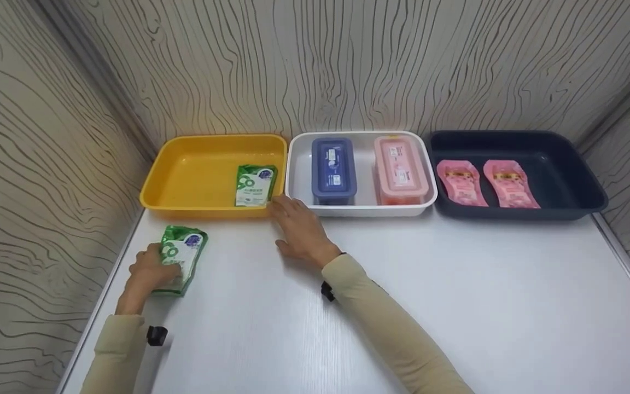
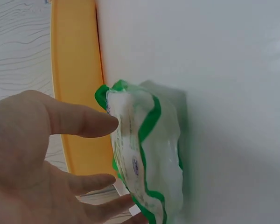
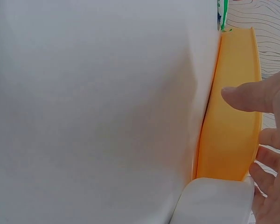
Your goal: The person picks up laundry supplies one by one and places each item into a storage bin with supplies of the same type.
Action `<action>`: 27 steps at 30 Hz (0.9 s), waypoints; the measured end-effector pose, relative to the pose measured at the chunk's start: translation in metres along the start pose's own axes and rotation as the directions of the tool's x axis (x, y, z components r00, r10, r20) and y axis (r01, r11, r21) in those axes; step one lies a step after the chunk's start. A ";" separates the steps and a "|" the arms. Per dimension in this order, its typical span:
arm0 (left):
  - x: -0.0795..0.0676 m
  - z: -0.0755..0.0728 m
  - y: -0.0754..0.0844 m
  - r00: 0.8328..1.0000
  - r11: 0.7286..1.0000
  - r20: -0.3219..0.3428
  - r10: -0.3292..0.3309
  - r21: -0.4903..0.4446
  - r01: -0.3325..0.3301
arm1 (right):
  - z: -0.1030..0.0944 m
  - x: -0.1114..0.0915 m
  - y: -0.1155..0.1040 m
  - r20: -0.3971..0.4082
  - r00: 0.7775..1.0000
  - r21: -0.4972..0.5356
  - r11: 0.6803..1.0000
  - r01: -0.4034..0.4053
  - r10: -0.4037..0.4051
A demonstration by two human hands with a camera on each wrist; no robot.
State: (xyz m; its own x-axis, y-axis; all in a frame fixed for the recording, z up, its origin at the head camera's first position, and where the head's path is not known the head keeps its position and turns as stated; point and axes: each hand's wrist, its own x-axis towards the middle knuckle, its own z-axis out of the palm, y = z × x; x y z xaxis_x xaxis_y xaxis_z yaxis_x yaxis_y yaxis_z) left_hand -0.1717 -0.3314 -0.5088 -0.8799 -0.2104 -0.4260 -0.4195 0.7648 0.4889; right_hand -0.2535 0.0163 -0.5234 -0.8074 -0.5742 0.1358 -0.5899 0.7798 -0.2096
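Note:
My left hand (image 1: 151, 268) is at a green and white soft plastic packet (image 1: 184, 254) on the table at the left. In the left wrist view, the thumb and fairly straight fingers touch its printed side (image 2: 128, 144), and the packet casts a shadow on the white surface. A similar packet (image 1: 255, 186) lies in the right end of the yellow tray (image 1: 200, 205). My right hand (image 1: 301, 230) is at that tray's front right corner, beside the white tray (image 1: 364, 210), with nothing held. In the right wrist view its thumb is apart from the fingers, near the yellow wall (image 3: 231, 126).
Inside the white tray stand a blue lidded box (image 1: 334, 167) and a pink lidded box (image 1: 401, 167). The dark blue tray (image 1: 561, 164) on the right holds two pink pouches (image 1: 462, 183). Wood-patterned panels (image 1: 348, 65) enclose the white table (image 1: 457, 284) at the back and sides.

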 end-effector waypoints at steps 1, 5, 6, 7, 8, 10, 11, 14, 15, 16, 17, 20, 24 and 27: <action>0.000 0.000 -0.002 1.000 1.000 0.002 -0.003 -0.006 0.003 | 0.000 0.000 0.000 0.007 1.000 0.003 1.000 -0.005 0.004; -0.002 -0.002 -0.006 1.000 1.000 0.018 -0.020 -0.017 0.021 | -0.001 -0.001 -0.001 0.033 0.999 0.018 1.000 -0.026 0.026; -0.002 -0.003 -0.007 1.000 1.000 0.022 -0.023 -0.018 0.023 | -0.001 -0.001 -0.001 0.035 0.999 0.019 0.999 -0.027 0.027; -0.002 -0.004 -0.007 0.999 0.999 0.028 -0.026 -0.021 0.027 | -0.001 0.000 -0.001 0.035 0.999 0.020 0.999 -0.028 0.027; -0.002 -0.005 -0.008 0.999 0.999 0.036 -0.033 -0.024 0.034 | -0.001 0.000 -0.001 0.036 0.999 0.024 0.999 -0.029 0.028; -0.001 -0.007 -0.011 0.998 0.999 0.049 -0.040 -0.030 0.041 | -0.001 -0.001 -0.001 0.034 0.999 0.030 0.999 -0.028 0.027; -0.001 -0.007 -0.012 0.998 0.999 0.055 -0.043 -0.029 0.045 | -0.001 0.000 -0.001 0.032 0.999 0.029 0.999 -0.026 0.026; 0.001 -0.009 -0.015 0.996 0.998 0.071 -0.055 -0.039 0.057 | -0.001 0.000 -0.001 0.025 1.000 0.018 1.000 -0.016 0.015; 0.002 -0.009 -0.016 0.996 0.997 0.072 -0.056 -0.046 0.059 | -0.001 0.000 -0.001 0.019 1.000 0.011 1.000 -0.009 0.009; 0.002 -0.009 -0.017 0.996 0.997 0.075 -0.057 -0.052 0.061 | -0.001 0.000 -0.001 0.010 1.000 0.004 1.000 -0.002 0.002; 0.002 -0.009 -0.017 0.996 0.997 0.073 -0.054 -0.057 0.058 | -0.001 0.000 -0.001 0.003 1.000 -0.006 1.000 0.006 -0.006; 0.003 -0.010 -0.020 0.996 0.995 0.070 -0.049 -0.079 0.055 | -0.001 0.000 -0.001 -0.021 0.999 -0.031 0.999 0.023 -0.024; 0.001 -0.013 -0.021 0.996 0.994 0.077 -0.041 -0.095 0.048 | -0.002 0.000 -0.001 -0.023 0.999 -0.030 0.999 0.021 -0.022; -0.001 -0.014 -0.022 0.997 0.993 0.076 -0.028 -0.116 0.037 | -0.003 0.000 -0.001 -0.014 1.000 -0.022 1.000 0.019 -0.019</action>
State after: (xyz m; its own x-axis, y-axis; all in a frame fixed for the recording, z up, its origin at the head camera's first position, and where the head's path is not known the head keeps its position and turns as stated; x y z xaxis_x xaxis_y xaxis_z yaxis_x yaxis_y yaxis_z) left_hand -0.1645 -0.3566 -0.5084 -0.8485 -0.1850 -0.4959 -0.4745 0.6809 0.5579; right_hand -0.2527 0.0164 -0.5204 -0.7958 -0.5858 0.1532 -0.6054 0.7739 -0.1858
